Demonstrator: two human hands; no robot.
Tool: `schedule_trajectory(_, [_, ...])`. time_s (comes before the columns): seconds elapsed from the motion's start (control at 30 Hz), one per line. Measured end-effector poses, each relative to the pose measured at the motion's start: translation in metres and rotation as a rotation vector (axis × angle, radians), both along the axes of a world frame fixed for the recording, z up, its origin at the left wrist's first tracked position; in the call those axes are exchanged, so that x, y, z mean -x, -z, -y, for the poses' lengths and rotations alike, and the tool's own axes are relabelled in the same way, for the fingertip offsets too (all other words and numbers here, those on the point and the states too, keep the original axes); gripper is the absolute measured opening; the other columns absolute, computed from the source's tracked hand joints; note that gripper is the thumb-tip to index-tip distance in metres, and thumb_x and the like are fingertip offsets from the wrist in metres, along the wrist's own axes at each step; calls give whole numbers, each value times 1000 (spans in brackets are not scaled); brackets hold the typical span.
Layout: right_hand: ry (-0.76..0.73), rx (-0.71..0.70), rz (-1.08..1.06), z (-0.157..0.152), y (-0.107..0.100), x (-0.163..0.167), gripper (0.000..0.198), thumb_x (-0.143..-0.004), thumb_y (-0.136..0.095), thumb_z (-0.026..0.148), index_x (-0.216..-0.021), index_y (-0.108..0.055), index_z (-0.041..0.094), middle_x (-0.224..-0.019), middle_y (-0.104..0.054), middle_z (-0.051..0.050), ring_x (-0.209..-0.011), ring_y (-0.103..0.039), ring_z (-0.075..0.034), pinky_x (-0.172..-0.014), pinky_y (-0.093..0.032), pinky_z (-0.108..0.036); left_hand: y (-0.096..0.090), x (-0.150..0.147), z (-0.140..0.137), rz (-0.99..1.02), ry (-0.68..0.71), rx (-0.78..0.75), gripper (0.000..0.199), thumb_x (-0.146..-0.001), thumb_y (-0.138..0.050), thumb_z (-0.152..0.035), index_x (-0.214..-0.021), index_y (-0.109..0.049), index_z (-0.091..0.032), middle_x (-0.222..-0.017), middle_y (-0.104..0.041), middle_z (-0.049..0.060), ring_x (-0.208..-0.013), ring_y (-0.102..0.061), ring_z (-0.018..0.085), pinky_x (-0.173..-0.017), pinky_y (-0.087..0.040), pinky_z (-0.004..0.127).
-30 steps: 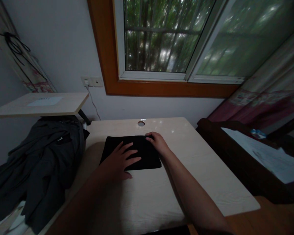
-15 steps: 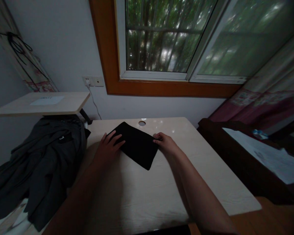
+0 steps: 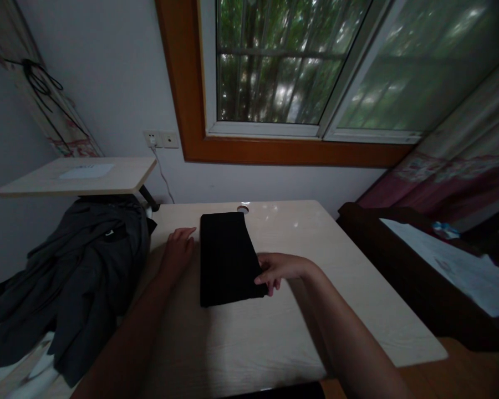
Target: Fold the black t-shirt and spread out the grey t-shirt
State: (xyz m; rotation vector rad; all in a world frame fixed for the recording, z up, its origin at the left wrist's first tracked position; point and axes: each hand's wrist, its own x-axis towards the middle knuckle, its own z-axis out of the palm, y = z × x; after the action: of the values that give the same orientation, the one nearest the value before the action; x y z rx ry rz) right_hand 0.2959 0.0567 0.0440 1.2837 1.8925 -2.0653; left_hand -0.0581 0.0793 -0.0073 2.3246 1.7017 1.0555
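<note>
A flat black piece of folded cloth point(image 3: 227, 260) lies on the pale wood-grain table point(image 3: 316, 310); what kind of garment it is, if one, I cannot tell. My right hand point(image 3: 276, 270) pinches its lower right corner, thumb on top and the other fingers at the edge. Just left of the cloth, my left hand point(image 3: 178, 249) rests on the tabletop, open, its index finger stretched toward the cloth's left edge with a small gap between them.
Dark grey clothes point(image 3: 95, 260) are heaped at the left beneath a small raised shelf point(image 3: 128, 180) with a paper on it. A round cable hole point(image 3: 243, 209) sits near the table's back edge. To the right, a dark brown surface point(image 3: 357, 221) bears a white sheet point(image 3: 449, 266).
The black cloth has turned from slanted to nearly straight and come nearer to me. My left hand has let go of it and moved left; my right hand has moved down with its corner.
</note>
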Motion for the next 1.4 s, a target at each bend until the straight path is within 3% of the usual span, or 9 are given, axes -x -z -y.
schedule_trajectory(0.07, [67,-63,16,-3,2,1,48,-80,-72,60,-100,-57,19,-73,-72,-5,-64,-72,-19,-50,-47,-21,-1,-3,2,7,57,-2,37,-101,-39,-27,-131,-59,-22,-123,-59,9,-118,-54,24,-108,-44,50])
schedule_trajectory(0.17, [284,-261,-8,-12,11,6,47,-86,-63,65,-95,-55,19,-67,-69,-2,-55,-68,-16,-45,-42,-20,-1,-8,4,14,118,4,38,-103,-38,-30,-134,-58,-24,-129,-56,9,-122,-53,22,-110,-43,46])
schedule_trajectory(0.33, [612,-504,-61,-32,31,23,40,-89,-63,55,-106,-60,18,-82,-71,-5,-57,-64,-14,-50,-46,-25,-3,-15,9,-6,174,25,38,-103,-40,-33,-135,-59,-29,-137,-51,8,-124,-53,22,-111,-44,47])
schedule_trajectory(0.53, [668,-708,77,-48,27,36,48,-87,-68,46,-126,-57,19,-104,-73,-12,-88,-71,-25,-75,-53,-34,-6,-18,13,15,220,43,37,-103,-41,-33,-133,-61,-28,-140,-48,8,-126,-54,22,-112,-45,46])
schedule_trajectory(0.77, [671,-639,45,-51,32,41,52,-82,-73,45,-125,-56,21,-97,-75,-10,-90,-71,-30,-79,-53,-39,-8,-19,15,51,245,55,36,-103,-40,-32,-132,-61,-26,-141,-47,9,-125,-56,22,-111,-47,45])
schedule_trajectory(1.03, [698,-615,-93,-51,48,38,60,-78,-71,40,-131,-46,24,-85,-69,-1,-78,-68,-23,-71,-52,-36,-8,-19,16,85,234,63,35,-102,-41,-32,-130,-61,-27,-139,-49,8,-126,-55,21,-110,-48,44])
schedule_trajectory(1.4, [719,-627,-170,-47,55,40,52,-79,-67,39,-124,-45,25,-78,-60,5,-70,-62,-18,-67,-50,-31,-7,-18,14,61,249,61,35,-102,-41,-29,-130,-62,-26,-140,-49,9,-127,-54,22,-110,-47,46])
